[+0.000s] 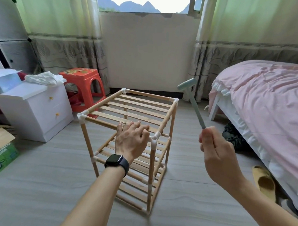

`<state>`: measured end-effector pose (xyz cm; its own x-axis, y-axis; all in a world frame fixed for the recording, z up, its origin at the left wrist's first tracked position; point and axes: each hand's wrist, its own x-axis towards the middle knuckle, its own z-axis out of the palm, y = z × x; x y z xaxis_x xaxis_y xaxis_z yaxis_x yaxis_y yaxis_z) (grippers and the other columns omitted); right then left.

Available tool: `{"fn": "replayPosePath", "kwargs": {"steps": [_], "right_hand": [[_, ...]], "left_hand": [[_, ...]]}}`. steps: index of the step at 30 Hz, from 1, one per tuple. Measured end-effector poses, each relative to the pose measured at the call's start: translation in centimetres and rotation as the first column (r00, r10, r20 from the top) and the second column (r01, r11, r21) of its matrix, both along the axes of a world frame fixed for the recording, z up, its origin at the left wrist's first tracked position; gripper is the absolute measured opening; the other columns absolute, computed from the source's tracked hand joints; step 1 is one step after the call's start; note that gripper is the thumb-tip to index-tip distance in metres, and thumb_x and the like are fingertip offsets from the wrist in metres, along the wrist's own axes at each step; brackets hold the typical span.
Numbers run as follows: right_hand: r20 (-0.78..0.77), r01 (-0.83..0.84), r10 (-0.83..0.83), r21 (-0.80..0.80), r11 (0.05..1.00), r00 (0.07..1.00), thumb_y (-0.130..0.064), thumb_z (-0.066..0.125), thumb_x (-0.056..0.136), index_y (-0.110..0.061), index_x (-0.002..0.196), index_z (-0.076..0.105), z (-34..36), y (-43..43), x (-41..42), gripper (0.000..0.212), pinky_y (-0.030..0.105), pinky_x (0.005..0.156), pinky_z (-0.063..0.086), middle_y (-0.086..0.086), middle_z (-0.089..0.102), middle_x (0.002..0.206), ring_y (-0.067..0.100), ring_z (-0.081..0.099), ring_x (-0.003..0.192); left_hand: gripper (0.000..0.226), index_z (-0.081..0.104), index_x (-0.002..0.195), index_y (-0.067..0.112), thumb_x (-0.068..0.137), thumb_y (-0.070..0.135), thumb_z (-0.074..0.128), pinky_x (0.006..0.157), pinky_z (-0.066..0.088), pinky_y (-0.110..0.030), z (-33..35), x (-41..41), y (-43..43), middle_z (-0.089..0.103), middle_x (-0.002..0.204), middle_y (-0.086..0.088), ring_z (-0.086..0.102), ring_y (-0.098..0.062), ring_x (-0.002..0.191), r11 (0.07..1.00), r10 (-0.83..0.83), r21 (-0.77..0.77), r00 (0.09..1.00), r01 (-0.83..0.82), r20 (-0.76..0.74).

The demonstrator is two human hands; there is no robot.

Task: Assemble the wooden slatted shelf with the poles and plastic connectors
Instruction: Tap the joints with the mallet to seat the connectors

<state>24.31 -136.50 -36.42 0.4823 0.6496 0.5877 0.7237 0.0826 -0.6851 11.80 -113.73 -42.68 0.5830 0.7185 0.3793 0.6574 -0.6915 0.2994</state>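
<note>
shelf: one wooden slatted shelf (133,111), standing upright on the floor (46,184) right in front of me, between the drawer unit and the bed
tiers: I'm counting three slatted levels: top, middle, bottom
poles: four uprights (152,163) are running down the corners
connectors: four white plastic ones (156,138) are showing at the top corners, with more lower down that I can't count properly
left hand: my left hand (131,138) is lying flat on the front edge of the top tier, fingers spread and relaxed, just beside the near right corner
right hand: my right hand (213,149) is gripping one pale green mallet (196,109) by the very end of its handle, head up in the air to the right of the shelf, not touching it
watch: one dark one (116,162), sitting on my left wrist
other stuff: one orange stool (83,86), one white two-drawer unit (35,106), one bed (262,98) with pink bedding, one yellow slipper (263,181)
</note>
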Motion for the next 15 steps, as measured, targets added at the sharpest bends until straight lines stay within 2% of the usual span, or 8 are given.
{"fn": "replayPosePath", "kwargs": {"steps": [1,3,5,8,10,11,13,15], "right_hand": [[0.047,0.001,0.002,-0.068,0.998,0.999,-0.035,0.033,0.104,-0.024,0.078,0.046,-0.6,0.2,-0.1,0.031,0.029,0.035,0.028,0.009,0.046,0.049,0.018,0.037,0.037],[0.202,0.084,0.009,-0.445,0.891,0.979,-0.039,0.03,0.106,-0.025,0.078,0.045,-1.7,0.3,0.2,0.035,0.028,0.043,0.034,-0.001,0.052,0.053,0.012,0.047,0.044],[0.204,0.127,-0.016,-0.544,0.829,0.979,-0.039,0.032,0.106,-0.023,0.073,0.047,-1.7,0.4,0.6,0.04,0.029,0.048,0.035,-0.002,0.054,0.057,0.017,0.051,0.05],[0.042,0.058,-0.053,-0.12,0.991,0.998,-0.034,0.036,0.106,-0.018,0.073,0.045,1.1,0.2,0.1,0.038,0.026,0.039,0.029,0.002,0.042,0.049,0.016,0.04,0.041],[0.079,0.079,-0.089,0.12,0.99,0.993,-0.028,0.035,0.107,-0.014,0.076,0.044,1.4,0.1,0.1,0.035,0.028,0.041,0.031,0.006,0.044,0.053,0.021,0.042,0.046],[0.084,0.08,-0.091,0.134,0.988,0.992,-0.027,0.034,0.107,-0.014,0.078,0.044,0.9,0.3,0.1,0.034,0.029,0.041,0.032,0.007,0.045,0.054,0.023,0.044,0.047],[0.095,0.046,-0.032,-0.148,0.988,0.995,-0.035,0.033,0.105,-0.02,0.078,0.044,-0.8,0.8,0.5,0.033,0.028,0.039,0.031,0.004,0.047,0.053,0.022,0.044,0.044],[0.198,0.05,0.062,-0.513,0.857,0.978,-0.041,0.034,0.104,-0.024,0.076,0.047,-2.2,0.8,0.9,0.035,0.025,0.042,0.031,-0.001,0.051,0.054,0.017,0.046,0.045]], "left_hand": [[0.074,0.054,0.141,0.04,0.088,0.056,0.004,0.116,0.005,-0.037,0.0,0.0,0.0,0.045,0.154,0.005,0.032,-0.015,0.144,1.0,0.0,0.0,1.0,0.0,-0.001],[0.072,0.055,0.14,0.039,0.09,0.055,0.006,0.117,0.007,-0.04,0.0,-0.1,0.0,0.046,0.154,0.004,0.033,-0.015,0.144,1.0,-0.003,0.001,1.0,0.003,0.002],[0.07,0.056,0.139,0.038,0.091,0.053,0.008,0.117,0.011,-0.041,0.0,-0.1,0.0,0.047,0.153,0.004,0.035,-0.016,0.142,1.0,-0.005,0.014,1.0,0.005,0.004],[0.074,0.059,0.137,0.037,0.09,0.054,0.005,0.112,0.013,-0.038,0.0,-0.1,0.0,0.051,0.149,0.002,0.04,-0.016,0.137,0.999,-0.005,0.038,1.0,0.004,0.027],[0.074,0.06,0.136,0.036,0.089,0.054,0.006,0.11,0.012,-0.036,0.0,-0.1,-0.2,0.053,0.148,0.001,0.04,-0.017,0.136,0.999,-0.008,0.033,0.999,0.007,0.041],[0.074,0.061,0.136,0.036,0.089,0.054,0.006,0.111,0.012,-0.036,0.1,-0.1,-0.2,0.053,0.148,0.001,0.04,-0.017,0.136,0.999,-0.008,0.031,0.999,0.007,0.043],[0.073,0.061,0.135,0.035,0.089,0.054,0.007,0.11,0.012,-0.036,0.2,0.0,-0.2,0.053,0.148,0.001,0.04,-0.017,0.136,1.0,-0.008,0.029,0.999,0.007,0.035],[0.073,0.061,0.135,0.036,0.09,0.053,0.007,0.11,0.013,-0.037,0.1,-0.1,-0.1,0.053,0.148,0.002,0.041,-0.017,0.135,1.0,-0.007,0.027,1.0,0.006,0.026]]}}
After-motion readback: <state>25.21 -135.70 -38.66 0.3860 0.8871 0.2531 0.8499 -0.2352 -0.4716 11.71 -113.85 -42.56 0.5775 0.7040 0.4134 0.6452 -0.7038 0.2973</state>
